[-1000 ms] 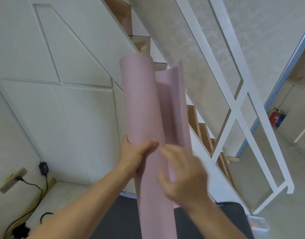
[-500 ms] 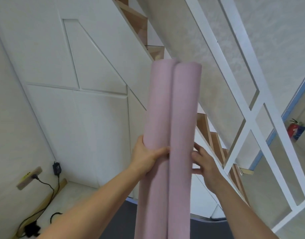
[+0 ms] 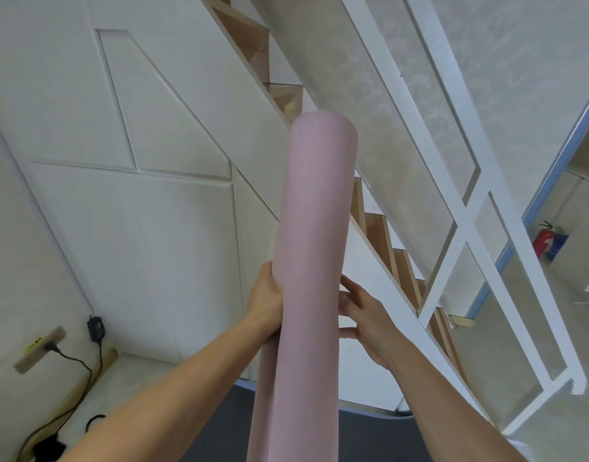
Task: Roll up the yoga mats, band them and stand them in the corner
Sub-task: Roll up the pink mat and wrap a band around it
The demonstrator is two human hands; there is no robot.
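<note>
- The pink mat (image 3: 311, 261) stands upright in front of the person, between both hands, and its lower end runs out of the view at the bottom.
- Half a second ago it showed as two rolls side by side with a seam between them; now it shows as one smooth tube with a round top.
- One second ago a loose flap was still open on the right side; this flap is now closed in.
- The left hand (image 3: 265, 300) holds the mat from the left side, with the fingers curled behind it. Before, its thumb lay across the front; now the thumb is hidden.
- The right hand (image 3: 364, 310) is at the right edge of the mat, with the fingers bent and the tips touching it; I cannot tell if it really grips.
- No band is seen on the visible part of the mat.
- Behind the mat are white panels under a staircase (image 3: 379, 235) and a white railing (image 3: 463, 208).
- Low on the left a charger (image 3: 95, 328) is plugged in, with a black cable (image 3: 76, 365) near it.
- A dark mat (image 3: 219, 425) lies on the floor below the arms.
</note>
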